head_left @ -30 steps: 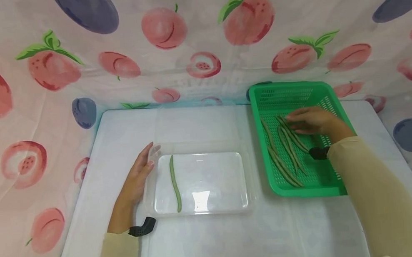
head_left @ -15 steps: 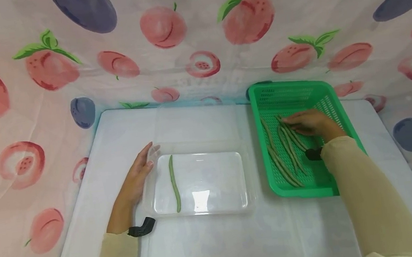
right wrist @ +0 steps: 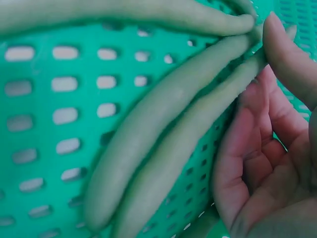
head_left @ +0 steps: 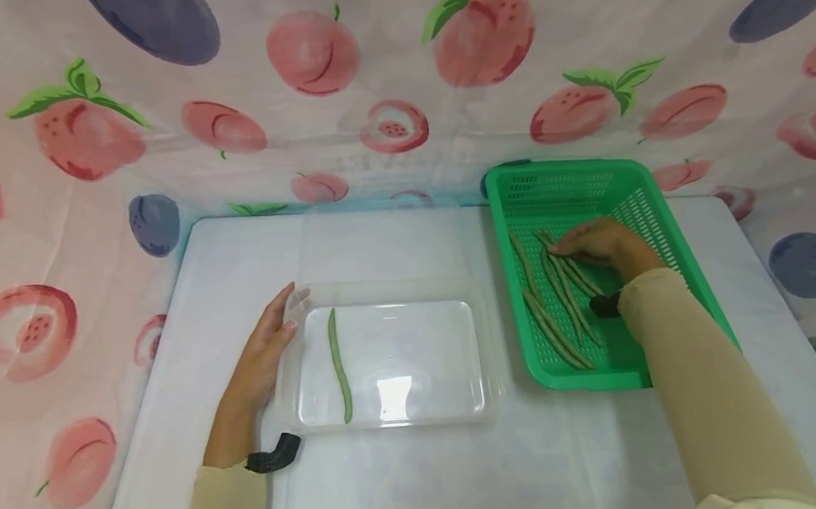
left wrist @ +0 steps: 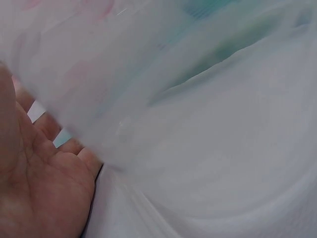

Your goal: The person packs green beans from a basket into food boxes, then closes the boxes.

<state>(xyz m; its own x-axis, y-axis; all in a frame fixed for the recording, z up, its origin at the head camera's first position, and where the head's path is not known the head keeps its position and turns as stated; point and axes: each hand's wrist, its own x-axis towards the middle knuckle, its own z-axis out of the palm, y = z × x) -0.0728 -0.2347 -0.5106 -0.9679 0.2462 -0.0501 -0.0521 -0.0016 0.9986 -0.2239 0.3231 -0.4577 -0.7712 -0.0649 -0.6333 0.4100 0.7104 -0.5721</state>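
Note:
My left hand [head_left: 262,357] rests against the left wall of a clear plastic container [head_left: 487,346], fingers extended along its corner. In the left wrist view, the palm [left wrist: 49,188] lies beside the blurred container wall. One green bean [head_left: 339,369] lies lengthwise near the container's left side. My right hand [head_left: 601,244] reaches into a green perforated basket [head_left: 585,380]. Between thumb and forefinger it pinches the end of a green bean [right wrist: 195,124], shown in the right wrist view. Another bean [right wrist: 158,114] lies right alongside, and several more [head_left: 552,330] rest on the basket floor.
Both containers stand on a white-covered table [head_left: 432,484], the basket to the right of the clear one. A fruit-printed cloth [head_left: 236,181] hangs behind and along the sides. The basket's raised walls surround the right hand.
My right hand has moved left inside the basket, and its fingertips have come onto the end of a bean. The left hand stays at the container. The head view has shifted slightly.

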